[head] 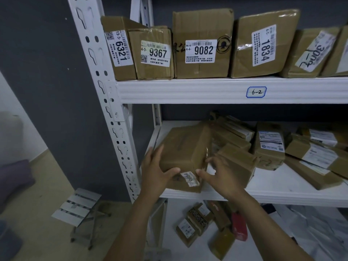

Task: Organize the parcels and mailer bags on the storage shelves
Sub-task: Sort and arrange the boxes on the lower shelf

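Both bare forearms reach in from the bottom edge. Below them, small parcels (195, 223) lie jumbled on the bottom shelf (173, 210), and pale mailer bags (310, 232) are heaped to their right.

The left hand (156, 170) grips the cardboard box (184, 153) from its left side, fingers (154, 153) spread along the side and thumb hooked over the near top edge. The right hand (220, 178) holds the same box at its near right corner, thumb by the torn white label (190, 178) and curled fingers on the right face. The box sits at the front left of the middle shelf (282, 196), just inside the white upright (whether its base lies flat I cannot tell).

Just beside it on the right is a neighbouring box (237, 164), with more labelled parcels (269, 146) piled loosely behind and further right.

Farther up, the upper shelf (188, 91) carries a handwritten tag (256, 92) reading "6-2" and a row of boxes (202, 44) standing side by side, numbered 6321, 9367, 9082 and 1834.
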Demonstrator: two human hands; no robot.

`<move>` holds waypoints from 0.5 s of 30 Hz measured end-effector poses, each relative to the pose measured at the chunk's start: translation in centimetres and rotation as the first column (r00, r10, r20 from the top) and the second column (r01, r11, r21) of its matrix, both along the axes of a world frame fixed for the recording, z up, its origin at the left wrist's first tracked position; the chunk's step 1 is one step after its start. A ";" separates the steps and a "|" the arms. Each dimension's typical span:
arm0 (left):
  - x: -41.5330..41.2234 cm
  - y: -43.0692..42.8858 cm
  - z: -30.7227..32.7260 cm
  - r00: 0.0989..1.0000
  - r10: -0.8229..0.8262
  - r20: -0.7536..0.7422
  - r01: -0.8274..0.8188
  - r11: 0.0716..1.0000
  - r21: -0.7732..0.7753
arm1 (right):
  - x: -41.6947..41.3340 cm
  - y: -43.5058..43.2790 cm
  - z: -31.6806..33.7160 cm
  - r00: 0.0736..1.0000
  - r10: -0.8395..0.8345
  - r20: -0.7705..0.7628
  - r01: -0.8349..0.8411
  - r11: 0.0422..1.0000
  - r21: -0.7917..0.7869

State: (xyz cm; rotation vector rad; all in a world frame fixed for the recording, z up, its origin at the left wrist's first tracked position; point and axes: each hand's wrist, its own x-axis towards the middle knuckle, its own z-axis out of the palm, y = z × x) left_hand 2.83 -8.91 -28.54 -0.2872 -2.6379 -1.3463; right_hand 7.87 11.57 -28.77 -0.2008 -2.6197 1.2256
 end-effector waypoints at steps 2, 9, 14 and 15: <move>-0.2 -0.2 -1.7 0.992 0.086 0.097 -0.079 0.994 -0.077 | -0.2 0.0 0.7 0.995 0.096 -0.024 -0.097 0.992 -0.078; -0.7 -0.3 -3.3 0.973 0.066 0.223 -0.115 0.970 0.214 | -1.1 -0.3 1.3 0.970 0.233 0.069 -0.235 0.971 0.032; -2.1 -0.9 -4.0 0.964 0.039 0.264 -0.089 0.980 0.180 | -0.3 0.2 0.5 0.986 0.165 -0.026 -0.167 0.976 -0.140; -2.1 -0.8 -3.8 0.970 0.027 0.241 -0.081 0.973 0.218 | -0.2 0.3 0.6 0.986 0.163 -0.034 -0.166 0.975 -0.146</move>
